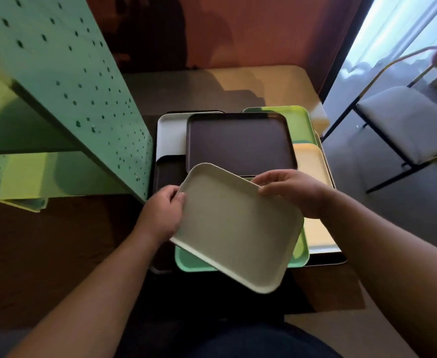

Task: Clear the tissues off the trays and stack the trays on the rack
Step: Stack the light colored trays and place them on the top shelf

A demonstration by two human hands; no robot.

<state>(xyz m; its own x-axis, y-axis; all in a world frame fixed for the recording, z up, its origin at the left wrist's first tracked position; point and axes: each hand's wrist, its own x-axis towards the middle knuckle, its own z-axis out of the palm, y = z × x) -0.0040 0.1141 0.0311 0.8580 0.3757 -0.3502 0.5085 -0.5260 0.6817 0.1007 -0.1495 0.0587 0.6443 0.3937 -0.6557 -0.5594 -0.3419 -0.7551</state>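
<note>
I hold a cream tray (235, 228) tilted above a pile of trays. My left hand (160, 213) grips its left edge and my right hand (294, 192) grips its far right corner. The tray is bare, with no tissue on it. Under it lie a mint green tray (194, 262), a dark brown tray (240, 143), a white tray (171, 135), a lime green tray (300, 122) and a pale yellow tray (312, 164). No tissues show on any of them. The green pegboard rack (65, 81) stands at the left, its shelves lit yellow-green.
The trays rest on a low table (263, 81) against a reddish wall. A chair with a grey seat (408, 122) and thin black and gold legs stands at the right by a bright window. A rack shelf edge (23, 202) juts out at the left.
</note>
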